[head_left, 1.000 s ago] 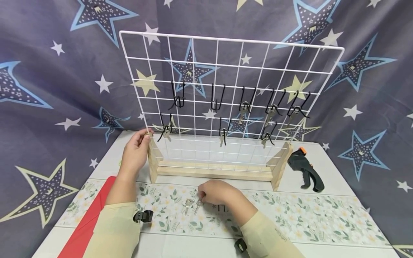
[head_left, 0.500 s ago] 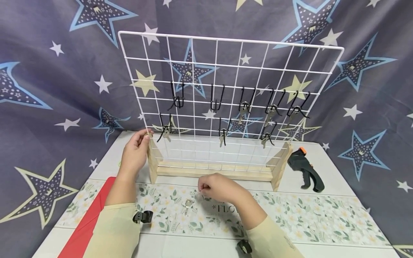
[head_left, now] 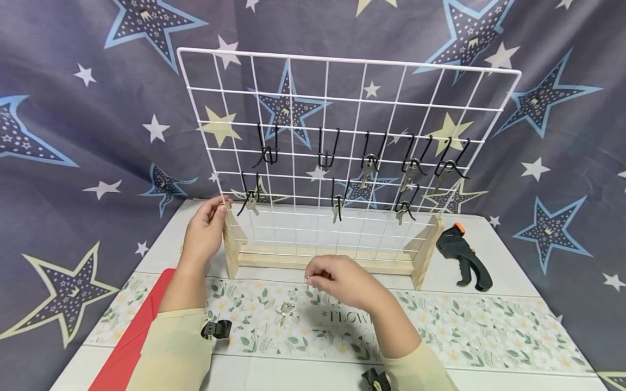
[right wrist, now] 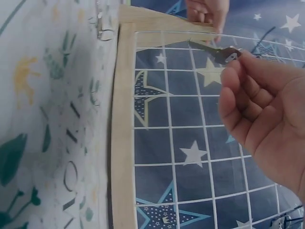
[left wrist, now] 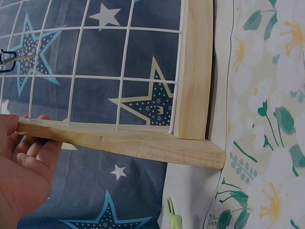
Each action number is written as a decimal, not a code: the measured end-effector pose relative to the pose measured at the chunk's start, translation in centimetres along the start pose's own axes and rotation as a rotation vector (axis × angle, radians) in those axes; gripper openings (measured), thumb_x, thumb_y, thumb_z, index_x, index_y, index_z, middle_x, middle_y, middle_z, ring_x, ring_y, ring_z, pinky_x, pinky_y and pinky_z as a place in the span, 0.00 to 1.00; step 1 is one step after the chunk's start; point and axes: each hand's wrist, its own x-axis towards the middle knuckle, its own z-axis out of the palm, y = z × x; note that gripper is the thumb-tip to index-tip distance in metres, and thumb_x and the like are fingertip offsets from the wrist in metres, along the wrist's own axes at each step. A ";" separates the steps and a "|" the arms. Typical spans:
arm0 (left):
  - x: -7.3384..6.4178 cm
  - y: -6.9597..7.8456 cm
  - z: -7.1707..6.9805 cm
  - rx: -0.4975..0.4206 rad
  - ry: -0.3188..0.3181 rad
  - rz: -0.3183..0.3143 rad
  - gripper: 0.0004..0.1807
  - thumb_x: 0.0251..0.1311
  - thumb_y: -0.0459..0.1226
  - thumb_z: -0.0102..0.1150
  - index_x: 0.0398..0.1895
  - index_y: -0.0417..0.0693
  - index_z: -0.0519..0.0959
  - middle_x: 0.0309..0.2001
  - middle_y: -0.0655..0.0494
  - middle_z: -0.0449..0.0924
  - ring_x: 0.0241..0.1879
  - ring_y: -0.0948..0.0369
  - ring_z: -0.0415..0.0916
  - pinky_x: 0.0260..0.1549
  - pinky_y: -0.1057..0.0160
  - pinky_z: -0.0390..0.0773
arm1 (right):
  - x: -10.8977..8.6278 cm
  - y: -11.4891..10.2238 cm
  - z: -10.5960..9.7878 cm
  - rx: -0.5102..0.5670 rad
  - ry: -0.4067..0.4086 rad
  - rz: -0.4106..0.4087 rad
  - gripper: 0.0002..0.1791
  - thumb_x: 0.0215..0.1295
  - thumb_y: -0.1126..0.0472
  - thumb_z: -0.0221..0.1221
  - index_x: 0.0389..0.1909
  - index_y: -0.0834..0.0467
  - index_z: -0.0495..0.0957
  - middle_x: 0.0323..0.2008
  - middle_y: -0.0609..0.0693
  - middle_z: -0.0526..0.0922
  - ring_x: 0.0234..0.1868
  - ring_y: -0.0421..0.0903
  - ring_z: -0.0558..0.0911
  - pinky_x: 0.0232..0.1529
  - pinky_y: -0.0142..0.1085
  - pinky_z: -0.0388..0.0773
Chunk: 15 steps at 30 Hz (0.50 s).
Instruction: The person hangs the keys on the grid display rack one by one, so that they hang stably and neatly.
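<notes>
1. A dark blue-grey cloth backdrop (head_left: pixel 303 32), printed with stars, rises behind the bench.
2. The white bench (head_left: pixel 283 374) carries everything; a strip of it shows between the clamp and its right edge.
3. A white wire grid panel (head_left: pixel 360 100) leans back in a pale wooden stand (head_left: pixel 274 260), whose feet sit just beside the runner's far edge.
4. The cream floral runner (head_left: pixel 464 326) lies flat in front, with dark printed letters (head_left: pixel 344 316) reading "FLOW" before the right arm hides the rest.
5. A flat red sheet (head_left: pixel 132 331) runs under the left forearm to the bench's near edge.
6. The two hands are well apart. The left hand (head_left: pixel 204 231) is clamped with fingers and thumb on the upper end of the stand's left side piece; the right hand (head_left: pixel 344 279) is raised over the runner, in front of the stand's rail, with thumb and forefinger pinched together on a key.
7. A black clamp with an orange tip (head_left: pixel 456 248) lies just right of the stand.
8. Black wire hooks (head_left: pixel 326 160) hang in two rows; silver keys (head_left: pixel 337 209) dangle from several.
9. A small silver key bunch (head_left: pixel 285 309) rests on the runner, left of the lettering.
10. The pinched silver key (right wrist: pixel 212 49) points away from the right fingertips.
</notes>
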 end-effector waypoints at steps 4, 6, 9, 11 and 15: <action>0.0 -0.1 0.0 -0.019 0.001 0.004 0.20 0.74 0.49 0.44 0.64 0.56 0.73 0.63 0.59 0.76 0.61 0.69 0.71 0.60 0.71 0.71 | -0.5 -0.4 -0.6 0.094 0.065 -0.034 0.03 0.70 0.56 0.59 0.40 0.47 0.80 0.30 0.38 0.81 0.30 0.36 0.79 0.34 0.32 0.80; 0.0 -0.1 0.0 -0.026 0.001 0.004 0.20 0.74 0.49 0.45 0.63 0.56 0.73 0.62 0.60 0.77 0.61 0.69 0.71 0.60 0.72 0.71 | -0.8 -0.5 -0.8 0.156 0.096 -0.046 0.03 0.70 0.55 0.59 0.40 0.46 0.81 0.30 0.39 0.81 0.30 0.38 0.79 0.34 0.33 0.80; 0.0 0.0 0.0 -0.024 0.003 0.001 0.20 0.74 0.49 0.45 0.63 0.56 0.73 0.63 0.60 0.76 0.61 0.70 0.70 0.60 0.73 0.70 | -1.2 -0.9 -1.1 0.281 0.133 -0.058 0.04 0.69 0.55 0.59 0.41 0.47 0.81 0.31 0.45 0.83 0.31 0.40 0.81 0.36 0.34 0.82; -0.1 0.0 0.0 -0.031 0.004 0.007 0.20 0.74 0.48 0.45 0.64 0.54 0.73 0.63 0.59 0.76 0.61 0.69 0.70 0.60 0.73 0.70 | -1.5 -1.2 -1.3 0.368 0.164 -0.075 0.06 0.69 0.56 0.60 0.42 0.52 0.82 0.32 0.50 0.84 0.32 0.43 0.82 0.37 0.36 0.83; -0.1 0.1 0.1 -0.039 -0.001 0.023 0.21 0.75 0.46 0.44 0.66 0.51 0.72 0.64 0.55 0.76 0.63 0.67 0.70 0.61 0.72 0.71 | -1.9 -1.9 -1.7 0.509 0.240 -0.144 0.05 0.69 0.63 0.59 0.41 0.59 0.80 0.32 0.56 0.83 0.31 0.46 0.82 0.37 0.39 0.84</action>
